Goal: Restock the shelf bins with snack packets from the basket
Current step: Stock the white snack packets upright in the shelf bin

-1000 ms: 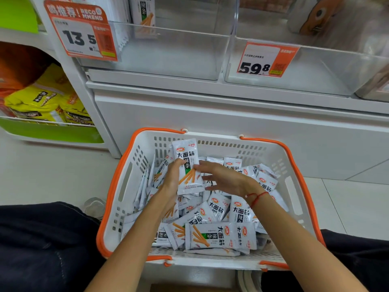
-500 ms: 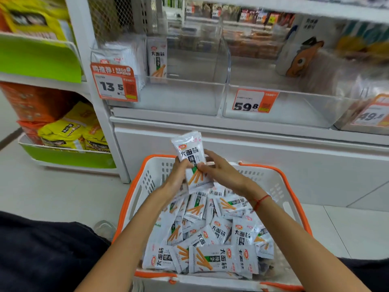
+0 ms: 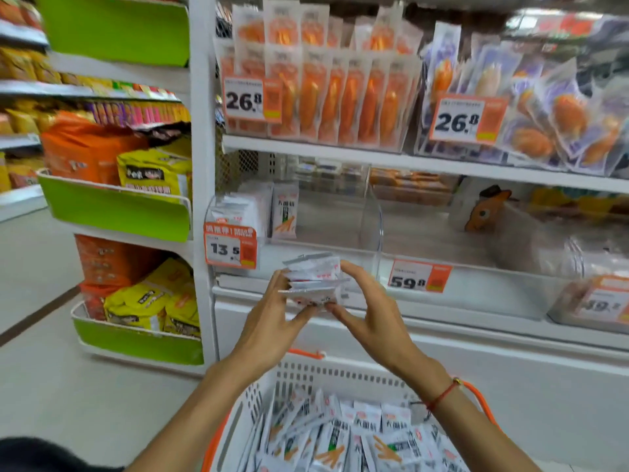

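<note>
Several packets (image 3: 313,281) between both hands' grip

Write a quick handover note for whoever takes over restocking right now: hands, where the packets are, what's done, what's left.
Left hand and right hand: fingers of both grip a small stack of packets, raised in front of the clear bin behind the 13.5 tag.
Bin: a few matching packets stand at its left end; the rest looks bare.
Basket: many packets remain.
Left: place this stack in the bin, then keep loading from the basket.
</note>
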The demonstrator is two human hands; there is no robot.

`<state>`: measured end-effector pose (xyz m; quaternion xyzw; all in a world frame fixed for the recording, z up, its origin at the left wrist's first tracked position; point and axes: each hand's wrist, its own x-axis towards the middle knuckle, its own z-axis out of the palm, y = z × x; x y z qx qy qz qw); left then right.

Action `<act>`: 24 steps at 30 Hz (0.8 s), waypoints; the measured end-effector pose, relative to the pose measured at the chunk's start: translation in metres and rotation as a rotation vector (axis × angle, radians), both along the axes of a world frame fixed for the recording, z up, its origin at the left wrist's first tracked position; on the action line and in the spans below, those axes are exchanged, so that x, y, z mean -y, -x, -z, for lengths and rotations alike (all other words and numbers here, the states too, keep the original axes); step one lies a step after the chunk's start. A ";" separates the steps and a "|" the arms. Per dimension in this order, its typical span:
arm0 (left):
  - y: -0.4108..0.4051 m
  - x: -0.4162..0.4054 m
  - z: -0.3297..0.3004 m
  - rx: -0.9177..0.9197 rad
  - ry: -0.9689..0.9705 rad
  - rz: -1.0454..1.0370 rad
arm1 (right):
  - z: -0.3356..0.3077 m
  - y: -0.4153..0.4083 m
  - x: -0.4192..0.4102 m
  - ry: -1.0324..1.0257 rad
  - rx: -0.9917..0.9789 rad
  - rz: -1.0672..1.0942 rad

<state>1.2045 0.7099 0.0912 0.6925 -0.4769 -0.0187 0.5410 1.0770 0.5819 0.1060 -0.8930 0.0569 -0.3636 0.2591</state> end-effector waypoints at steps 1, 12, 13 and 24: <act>-0.004 0.001 -0.006 0.005 0.057 -0.047 | -0.007 -0.005 0.000 0.063 0.044 0.016; -0.059 0.050 -0.075 0.204 0.124 -0.296 | -0.057 -0.090 0.039 0.123 0.263 0.106; -0.067 0.057 -0.080 0.176 0.078 -0.306 | -0.059 -0.099 0.046 0.114 0.243 0.115; -0.176 0.174 -0.080 -0.387 -0.360 -0.219 | -0.054 -0.205 0.132 -0.233 -0.262 0.106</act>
